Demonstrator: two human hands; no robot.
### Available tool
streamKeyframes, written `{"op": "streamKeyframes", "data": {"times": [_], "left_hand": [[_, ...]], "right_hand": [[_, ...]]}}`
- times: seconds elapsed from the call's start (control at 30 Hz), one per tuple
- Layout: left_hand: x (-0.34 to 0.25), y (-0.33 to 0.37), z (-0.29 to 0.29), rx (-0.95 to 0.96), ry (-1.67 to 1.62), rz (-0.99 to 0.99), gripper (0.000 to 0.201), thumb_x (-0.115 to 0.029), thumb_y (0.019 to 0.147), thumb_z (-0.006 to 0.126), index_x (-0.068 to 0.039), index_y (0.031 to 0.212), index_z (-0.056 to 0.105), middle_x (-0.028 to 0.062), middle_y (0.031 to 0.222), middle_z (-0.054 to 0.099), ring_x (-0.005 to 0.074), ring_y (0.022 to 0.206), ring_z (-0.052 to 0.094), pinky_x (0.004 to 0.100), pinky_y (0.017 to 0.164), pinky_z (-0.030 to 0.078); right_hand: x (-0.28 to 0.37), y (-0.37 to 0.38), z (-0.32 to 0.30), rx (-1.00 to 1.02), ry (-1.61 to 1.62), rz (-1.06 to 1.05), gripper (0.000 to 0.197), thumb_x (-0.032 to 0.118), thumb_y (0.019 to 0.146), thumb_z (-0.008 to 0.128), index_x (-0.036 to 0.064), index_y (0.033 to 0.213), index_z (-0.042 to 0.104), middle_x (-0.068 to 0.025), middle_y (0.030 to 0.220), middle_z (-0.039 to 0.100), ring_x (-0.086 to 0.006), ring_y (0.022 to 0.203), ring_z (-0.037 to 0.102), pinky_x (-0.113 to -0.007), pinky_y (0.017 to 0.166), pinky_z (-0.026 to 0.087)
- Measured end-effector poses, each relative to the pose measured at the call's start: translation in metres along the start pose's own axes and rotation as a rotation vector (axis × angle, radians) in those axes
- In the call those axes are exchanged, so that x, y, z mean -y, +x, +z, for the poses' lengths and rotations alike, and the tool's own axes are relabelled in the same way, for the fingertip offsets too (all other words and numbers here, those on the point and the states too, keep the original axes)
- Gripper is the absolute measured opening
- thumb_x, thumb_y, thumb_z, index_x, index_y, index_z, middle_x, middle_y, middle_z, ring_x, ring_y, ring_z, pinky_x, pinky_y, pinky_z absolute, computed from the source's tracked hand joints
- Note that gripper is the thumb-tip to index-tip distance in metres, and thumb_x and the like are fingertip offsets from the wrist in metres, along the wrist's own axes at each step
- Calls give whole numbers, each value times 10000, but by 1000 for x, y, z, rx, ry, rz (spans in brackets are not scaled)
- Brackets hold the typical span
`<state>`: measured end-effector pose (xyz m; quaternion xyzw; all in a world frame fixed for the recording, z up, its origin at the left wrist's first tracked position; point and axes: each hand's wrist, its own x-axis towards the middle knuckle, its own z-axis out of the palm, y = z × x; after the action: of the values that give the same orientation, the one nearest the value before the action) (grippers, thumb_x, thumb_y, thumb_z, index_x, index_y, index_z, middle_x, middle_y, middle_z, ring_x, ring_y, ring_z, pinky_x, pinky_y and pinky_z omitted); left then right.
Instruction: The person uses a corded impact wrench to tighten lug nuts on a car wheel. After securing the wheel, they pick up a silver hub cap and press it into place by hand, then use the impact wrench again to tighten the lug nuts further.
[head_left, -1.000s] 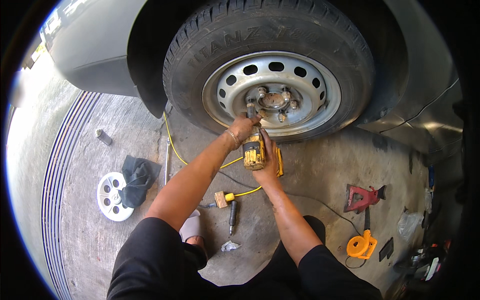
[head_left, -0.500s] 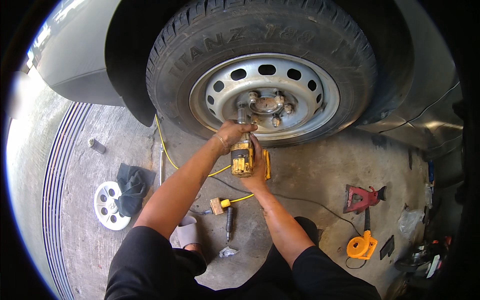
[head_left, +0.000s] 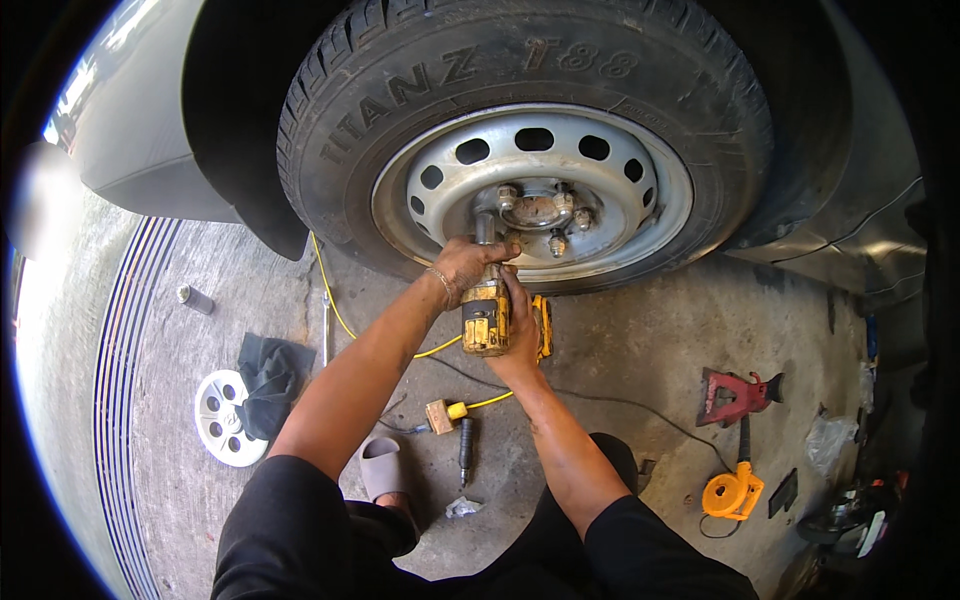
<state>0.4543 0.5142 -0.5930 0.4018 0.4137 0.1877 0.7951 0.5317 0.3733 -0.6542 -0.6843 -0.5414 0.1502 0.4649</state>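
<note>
Left hand (head_left: pixel 464 270) curls round the front of the yellow impact wrench (head_left: pixel 486 325), right hand (head_left: pixel 520 335) clasps its body, socket (head_left: pixel 485 228) at the wheel (head_left: pixel 535 210); several nuts (head_left: pixel 583 218) sit on, tightness unclear, white cover (head_left: pixel 222 418) off.

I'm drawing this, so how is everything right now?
Yellow power tool, held
Left hand, gripping it
Right hand, gripping it too
Wheel, on the vehicle
Hubcap, off, on the floor
Dark cloth, crumpled, partly on hubcap
Grey slipper, worn
Orange blower, on the floor
Clear plastic, crumpled
</note>
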Motion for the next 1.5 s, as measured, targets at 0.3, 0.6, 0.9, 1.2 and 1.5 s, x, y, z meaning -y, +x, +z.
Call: {"op": "streamKeyframes", "data": {"times": [0.3, 0.6, 0.9, 1.2, 1.5], "left_hand": [[-2, -6, 3, -2, -71, 23, 431, -177, 845, 791, 69, 1145, 605, 163, 1042, 680, 229, 926, 702, 384, 737, 604], [7, 2, -2, -26, -206, 46, 438, -430, 988, 598, -12, 1117, 576, 94, 956, 648, 241, 904, 692, 395, 748, 612], [11, -8, -6, 139, -217, -27, 400, -433, 1054, 442, -51, 1131, 531, 87, 898, 618, 233, 823, 680, 384, 739, 604], [-8, -36, 84, 269, -82, 109, 359, -353, 1052, 486, 1, 1086, 535, 105, 909, 654, 198, 755, 685, 343, 674, 606], [-31, -42, 110, 109, -85, 111, 319, -290, 1005, 601, 18, 1083, 567, 125, 932, 662, 225, 759, 686, 357, 630, 590]], "right_hand": [[2, 0, -2, 12, -47, 15, 1000, 167, 648, 863, 169, 1500, 340, -144, 1290, 542, -362, 1159, 582, -450, 951, 495], [11, 1, -20, 1, -50, -106, 977, 157, 650, 858, 226, 1498, 377, -155, 1264, 524, -375, 1156, 585, -467, 927, 515], [19, -18, -25, -44, -219, -126, 1020, 287, 683, 837, 348, 1546, 297, -201, 1273, 491, -408, 1109, 572, -541, 888, 435], [9, -21, -56, -326, 158, -220, 958, 21, 755, 767, 60, 1538, 217, -177, 1483, 379, -312, 1344, 436, -397, 1115, 376], [0, -15, -48, -221, 411, 31, 859, 49, 783, 758, 48, 1502, 287, -136, 1383, 477, -274, 1258, 504, -361, 1089, 385]]}}
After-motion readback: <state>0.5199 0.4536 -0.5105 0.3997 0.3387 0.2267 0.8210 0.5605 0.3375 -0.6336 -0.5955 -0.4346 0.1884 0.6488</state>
